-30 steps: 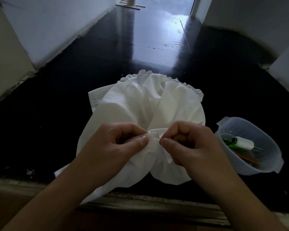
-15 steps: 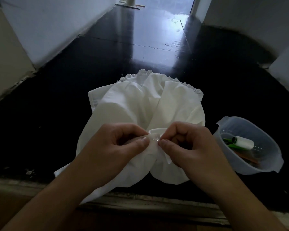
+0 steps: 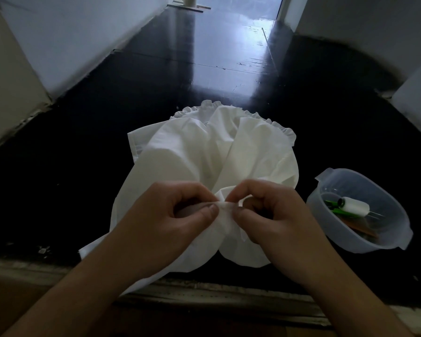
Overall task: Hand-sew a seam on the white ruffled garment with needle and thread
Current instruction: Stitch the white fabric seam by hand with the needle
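Left hand [image 3: 170, 215] and right hand [image 3: 270, 212] pinch garment [image 3: 204, 154]

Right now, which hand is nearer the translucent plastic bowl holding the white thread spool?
Right. The right hand pinches the white ruffled garment just left of the translucent plastic bowl; the left hand pinches it farther left.

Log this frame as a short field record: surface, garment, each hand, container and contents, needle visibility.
surface: dark glossy floor
garment: white ruffled garment bunched on the floor, frilled edge on the far side
left hand: left hand pinches a fold of the garment
right hand: right hand pinches the same fold, close beside the left
container: clear plastic bowl to the right of the garment
contents: white thread spool, green items, a brown item
needle: too small to tell
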### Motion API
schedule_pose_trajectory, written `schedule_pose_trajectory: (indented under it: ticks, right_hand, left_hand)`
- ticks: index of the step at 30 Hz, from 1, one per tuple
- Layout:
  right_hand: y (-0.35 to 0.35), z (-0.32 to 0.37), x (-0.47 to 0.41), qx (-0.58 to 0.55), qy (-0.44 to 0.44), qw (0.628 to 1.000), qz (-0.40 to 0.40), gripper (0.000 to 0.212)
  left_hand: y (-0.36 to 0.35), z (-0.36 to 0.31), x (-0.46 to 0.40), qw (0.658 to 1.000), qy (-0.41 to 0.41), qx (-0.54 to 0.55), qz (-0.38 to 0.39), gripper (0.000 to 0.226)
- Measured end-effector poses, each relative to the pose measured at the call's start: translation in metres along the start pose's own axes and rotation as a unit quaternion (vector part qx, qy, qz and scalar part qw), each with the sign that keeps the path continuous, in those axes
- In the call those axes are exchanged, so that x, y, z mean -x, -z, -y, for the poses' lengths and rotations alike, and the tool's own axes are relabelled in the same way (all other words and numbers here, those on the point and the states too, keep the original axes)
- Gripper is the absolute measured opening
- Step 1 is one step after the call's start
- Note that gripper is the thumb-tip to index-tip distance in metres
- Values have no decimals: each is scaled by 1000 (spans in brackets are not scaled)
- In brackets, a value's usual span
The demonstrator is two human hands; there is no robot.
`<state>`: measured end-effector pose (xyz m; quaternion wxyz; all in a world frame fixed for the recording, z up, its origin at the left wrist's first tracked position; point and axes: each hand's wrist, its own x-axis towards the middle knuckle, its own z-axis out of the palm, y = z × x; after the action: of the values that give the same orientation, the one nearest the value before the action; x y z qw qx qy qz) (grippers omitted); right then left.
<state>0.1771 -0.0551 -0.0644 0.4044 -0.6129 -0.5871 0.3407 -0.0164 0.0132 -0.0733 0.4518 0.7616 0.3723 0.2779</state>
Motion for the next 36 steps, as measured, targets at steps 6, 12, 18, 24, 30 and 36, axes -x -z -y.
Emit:
schedule_pose_trajectory:
  ticks: [6,12,18,24,30,36]
  right_hand:
    - [-1,1,-1,60,14,998,-18,21]
    - [-4,1,-1,78,14,996,-31,22]
    - [-6,2,-1,108,21,993,-41,23]
    - [-7,0,-1,123,21,992,-36,22]
    - [-4,1,-1,74,4,997,0,15]
    - [-4,-4,-3,36,-13,999,-6,21]
  left_hand:
    - [-2,-1,2,999,-3,-43,-25,9]
    - [-2,-2,3,998,-8,-58,-38,11]
    - [-4,-2,4,997,-9,-73,-37,11]
    - [-4,-3,4,997,-14,-71,-34,11]
    - [-4,-3,3,998,-10,-59,-35,13]
    - [-4,-3,3,997,-10,-68,-31,11]
